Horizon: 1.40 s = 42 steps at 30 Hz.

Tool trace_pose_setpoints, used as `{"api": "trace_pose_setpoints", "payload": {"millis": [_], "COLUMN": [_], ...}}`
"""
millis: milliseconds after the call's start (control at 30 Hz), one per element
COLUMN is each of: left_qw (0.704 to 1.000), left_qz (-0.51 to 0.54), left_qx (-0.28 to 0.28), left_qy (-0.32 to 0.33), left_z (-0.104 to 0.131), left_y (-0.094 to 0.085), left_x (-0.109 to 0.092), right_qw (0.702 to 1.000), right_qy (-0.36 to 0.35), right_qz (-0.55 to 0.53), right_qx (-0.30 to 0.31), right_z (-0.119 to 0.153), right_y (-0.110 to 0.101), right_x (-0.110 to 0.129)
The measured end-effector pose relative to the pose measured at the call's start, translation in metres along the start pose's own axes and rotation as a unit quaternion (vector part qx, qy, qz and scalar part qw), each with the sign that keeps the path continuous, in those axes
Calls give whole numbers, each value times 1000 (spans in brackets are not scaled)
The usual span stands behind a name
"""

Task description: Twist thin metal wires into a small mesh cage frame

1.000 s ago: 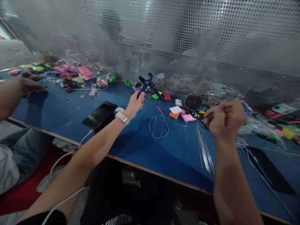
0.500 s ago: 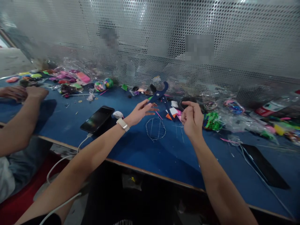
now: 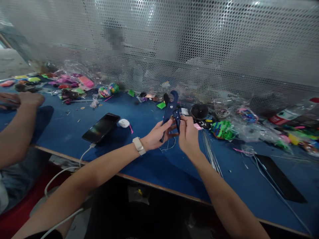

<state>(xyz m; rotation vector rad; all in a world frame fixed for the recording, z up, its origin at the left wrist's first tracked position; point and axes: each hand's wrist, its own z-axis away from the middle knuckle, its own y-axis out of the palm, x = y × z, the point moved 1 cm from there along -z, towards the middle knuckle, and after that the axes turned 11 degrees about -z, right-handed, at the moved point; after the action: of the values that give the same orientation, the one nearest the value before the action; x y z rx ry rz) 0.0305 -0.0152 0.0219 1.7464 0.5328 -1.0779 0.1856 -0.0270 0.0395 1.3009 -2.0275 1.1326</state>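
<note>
Dark blue pliers-like cutters [image 3: 170, 107] with a hooked jaw point up and away over the blue table. My left hand [image 3: 160, 133] grips one handle of them. The fingers of my right hand [image 3: 188, 134] are closed on the other handle, close to the pivot. Below the hands a round wire loop [image 3: 167, 149] lies on the table, partly hidden by them. A bundle of thin wires [image 3: 211, 154] lies just right of my right wrist.
A black phone [image 3: 101, 127] with a white cable and a white case [image 3: 124, 123] lie left. A dark phone [image 3: 281, 177] lies right. Craft scraps, a green sequined piece [image 3: 223, 129] and a bottle [image 3: 294, 111] line the mesh wall. Another person's hands [image 3: 22, 99] are far left.
My right hand has moved left and taken hold of the cutters. Their handles are now closer together. The bundle of wires has come into view beside my right wrist.
</note>
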Motion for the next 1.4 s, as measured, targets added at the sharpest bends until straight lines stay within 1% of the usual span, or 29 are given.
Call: {"api": "trace_pose_setpoints", "payload": {"millis": [67, 167, 267, 367, 433, 467, 500, 567, 600, 633, 667, 700, 833, 900, 1033, 1133, 1200, 1300, 1400], "left_qw": [1000, 1000, 1000, 998, 990, 978, 959, 896, 862, 836, 819, 809, 796, 795, 792, 763, 745, 735, 719], "left_qz": [5, 15, 10, -49, -128, -188, -260, -419, -478, -518, -542, -555, -581, -583, -584, -615, -637, -654, -673], "left_qx": [5, 23, 25, 2, -40, -65, -91, -113, -117, -114, -109, -102, -67, -58, -41, -53, -70, -82, -90], "left_qy": [0, -1, 12, 38, 53, 58, 65, 96, 120, 140, 155, 163, 157, 157, 175, 191, 186, 160, 148], "left_z": [-1, -2, -5, -9, -12, -13, -13, -13, -12, -12, -11, -10, -9, -9, -9, -8, -5, -2, 0], "left_y": [-4, -12, -17, -20, -25, -28, -31, -37, -39, -40, -40, -41, -42, -43, -44, -42, -39, -36, -35], "left_x": [-5, -11, -9, -3, -1, -1, -2, -6, -8, -10, -12, -13, -13, -11, -7, -8, -10, -13, -14], "right_qw": [999, 996, 992, 992, 993, 993, 993, 990, 989, 988, 987, 986, 985, 983, 976, 971, 971, 971, 969], "right_qy": [-28, -80, -105, -100, -92, -90, -89, -91, -88, -84, -79, -77, -104, -112, -99, -100, -108, -106, -82], "right_qz": [34, 46, 58, 72, 72, 72, 78, 101, 115, 129, 139, 146, 137, 143, 190, 211, 209, 208, 229], "right_qx": [1, -19, -36, -6, -1, -9, -19, -30, -30, -27, -22, -19, -22, -18, 21, 46, 50, 43, 40], "right_z": [-4, -8, -9, -7, -8, -9, -10, -13, -15, -16, -18, -19, -19, -19, -18, -17, -16, -14, -14], "right_y": [-5, -11, -11, -9, -13, -16, -19, -27, -30, -33, -36, -37, -38, -36, -32, -31, -29, -25, -22], "right_x": [-3, -8, -13, -14, -13, -13, -14, -18, -21, -23, -25, -26, -25, -23, -25, -25, -24, -23, -25]}}
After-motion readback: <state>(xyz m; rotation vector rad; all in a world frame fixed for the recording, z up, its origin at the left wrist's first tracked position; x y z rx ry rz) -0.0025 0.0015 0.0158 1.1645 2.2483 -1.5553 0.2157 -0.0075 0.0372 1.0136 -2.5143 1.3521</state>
